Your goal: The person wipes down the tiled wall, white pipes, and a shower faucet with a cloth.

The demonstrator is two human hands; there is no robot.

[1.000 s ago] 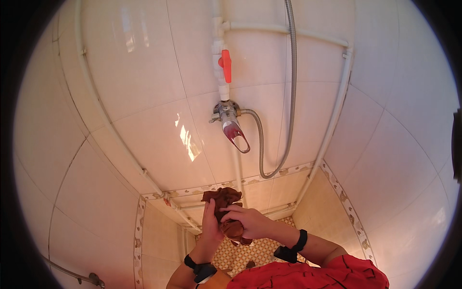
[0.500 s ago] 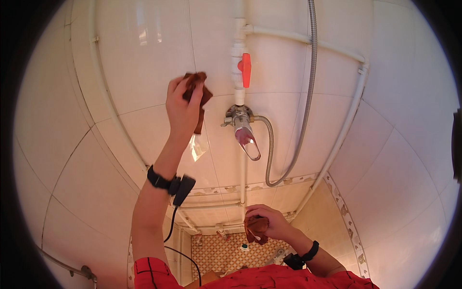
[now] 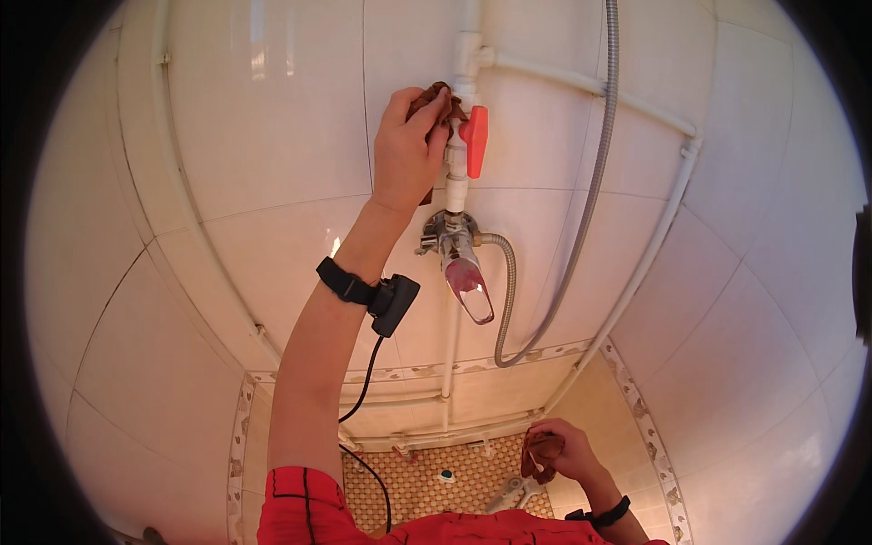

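My left hand is raised to the tiled wall, its fingers closed on a brown cloth. That cloth meets the white pipe beside the red valve handle. Below the valve sits a chrome mixer tap with a long loop lever. Low on the right, my right hand grips another brown cloth, held away from the wall. Where the left cloth ends behind my fingers is partly hidden.
A grey metal shower hose loops down from above to the tap. White pipes run along the wall on both sides. Far below lies a patterned tile floor with a small dark-green-and-white object. A black cable hangs from my left wrist strap.
My left hand has moved right and up with its cloth, from bare tile to the pipe by the red valve. My right hand has shifted right and lower in view, still holding its cloth.
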